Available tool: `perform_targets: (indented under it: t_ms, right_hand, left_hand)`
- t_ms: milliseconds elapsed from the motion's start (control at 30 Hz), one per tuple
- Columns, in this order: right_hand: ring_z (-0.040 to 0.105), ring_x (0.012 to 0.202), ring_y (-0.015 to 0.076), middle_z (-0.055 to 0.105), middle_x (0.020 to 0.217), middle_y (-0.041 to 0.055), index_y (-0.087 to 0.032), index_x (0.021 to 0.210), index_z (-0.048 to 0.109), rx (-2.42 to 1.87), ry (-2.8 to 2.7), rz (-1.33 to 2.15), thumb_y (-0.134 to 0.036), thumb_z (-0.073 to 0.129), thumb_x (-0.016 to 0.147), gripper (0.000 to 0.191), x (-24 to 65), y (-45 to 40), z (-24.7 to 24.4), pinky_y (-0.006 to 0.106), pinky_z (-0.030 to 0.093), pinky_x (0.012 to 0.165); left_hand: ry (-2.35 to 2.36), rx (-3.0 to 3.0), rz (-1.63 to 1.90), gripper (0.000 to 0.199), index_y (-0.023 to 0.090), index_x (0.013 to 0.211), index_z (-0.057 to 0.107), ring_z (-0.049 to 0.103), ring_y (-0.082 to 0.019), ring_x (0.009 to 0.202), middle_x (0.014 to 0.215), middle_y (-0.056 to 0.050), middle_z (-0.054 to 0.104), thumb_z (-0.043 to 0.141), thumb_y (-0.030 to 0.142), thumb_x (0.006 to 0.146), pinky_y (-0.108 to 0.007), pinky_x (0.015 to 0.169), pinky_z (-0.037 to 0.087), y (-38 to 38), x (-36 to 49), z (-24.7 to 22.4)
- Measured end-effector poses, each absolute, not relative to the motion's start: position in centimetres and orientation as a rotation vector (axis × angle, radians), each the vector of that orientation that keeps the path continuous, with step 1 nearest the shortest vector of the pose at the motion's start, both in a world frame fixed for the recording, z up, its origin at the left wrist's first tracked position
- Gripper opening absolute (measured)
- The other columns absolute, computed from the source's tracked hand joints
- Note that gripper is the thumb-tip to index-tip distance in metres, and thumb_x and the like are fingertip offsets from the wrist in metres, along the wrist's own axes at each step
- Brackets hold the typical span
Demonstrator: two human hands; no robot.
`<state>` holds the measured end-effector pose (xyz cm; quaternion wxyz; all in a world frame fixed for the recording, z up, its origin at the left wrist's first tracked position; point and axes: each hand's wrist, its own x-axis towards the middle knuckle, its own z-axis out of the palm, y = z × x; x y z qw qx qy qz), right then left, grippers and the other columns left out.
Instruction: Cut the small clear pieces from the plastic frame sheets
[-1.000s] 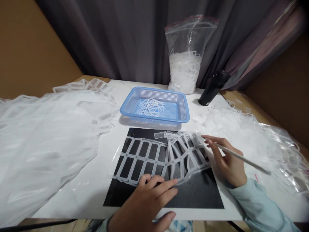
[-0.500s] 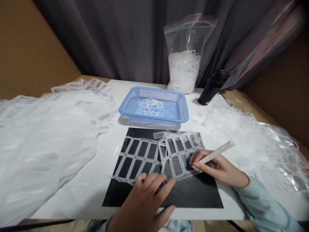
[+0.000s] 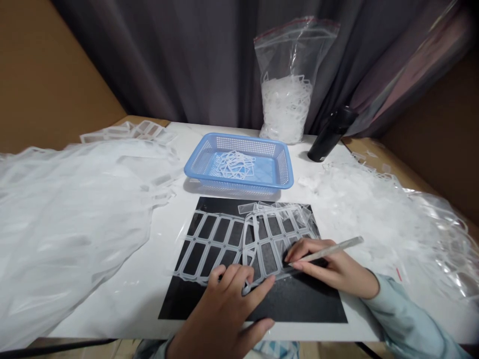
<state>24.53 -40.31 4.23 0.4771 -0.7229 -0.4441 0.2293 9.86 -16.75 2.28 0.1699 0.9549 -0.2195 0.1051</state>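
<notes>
Two translucent sheets with rows of rectangular cells lie on a black mat [image 3: 295,304]. The left sheet [image 3: 204,244] is partly overlapped by the right sheet [image 3: 267,249], which sits at a slant. My left hand [image 3: 228,309] rests with fingers spread on the lower edges of the sheets, holding nothing. In a pinch, my right hand [image 3: 325,267] grips a pale pen-like tool [image 3: 337,248], its tip low over the right sheet's bottom row. Small clear rectangular pieces [image 3: 247,208] lie loose along the right sheet's upper edge.
Behind the mat stands a blue basket [image 3: 190,167] with thin white frames inside. Further back are a zip bag [image 3: 286,109] of white frames and a black bottle [image 3: 331,134]. Sheets [image 3: 75,214] pile up at left, clear scraps [image 3: 377,214] at right.
My right hand has moved left and slightly down with the tool, which now lies flatter. The right sheet has shifted left and turned a little. My left hand has barely moved.
</notes>
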Motion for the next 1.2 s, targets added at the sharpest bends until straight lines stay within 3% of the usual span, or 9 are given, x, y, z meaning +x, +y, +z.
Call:
perform_targets:
  t_ms: [233, 733, 1200]
  right_hand:
    - [0.064, 0.091, 0.0168, 0.066, 0.097, 0.0084, -0.016, 0.099, 0.063, -1.769, -1.130, 0.507, -0.016, 0.055, 0.098, 0.008, 24.0, -40.2, 4.7, 0.029, 0.051, 0.079]
    - [0.061, 0.093, 0.0173, 0.064, 0.098, 0.0095, -0.016, 0.100, 0.060, -1.817, -1.277, 0.389, -0.012, 0.050, 0.098, 0.010, 23.8, -39.9, 4.4, 0.030, 0.050, 0.081]
    - [0.059, 0.098, 0.0200, 0.065, 0.104, 0.0111, -0.016, 0.114, 0.057, -1.892, -1.364, 0.225, -0.012, 0.045, 0.101, 0.018, 23.4, -39.6, 4.1, 0.032, 0.051, 0.080]
  left_hand:
    - [-0.654, 2.742, 0.268, 0.069, 0.025, 0.139, 0.046, 0.047, -0.025, 0.105, 0.112, -0.005, 0.053, 0.077, 0.034, 0.079, -0.042, 0.093, 0.024, -16.8, 9.9, 2.5]
    - [-0.632, 2.709, 0.228, 0.064, 0.026, 0.140, 0.046, 0.047, -0.024, 0.104, 0.110, -0.005, 0.052, 0.074, 0.035, 0.083, -0.041, 0.092, 0.024, -16.9, 9.9, 2.4]
    - [-0.629, 2.723, 0.159, 0.059, 0.027, 0.137, 0.048, 0.051, -0.024, 0.095, 0.104, -0.005, 0.054, 0.071, 0.035, 0.084, -0.043, 0.085, 0.030, -16.8, 10.3, 2.6]
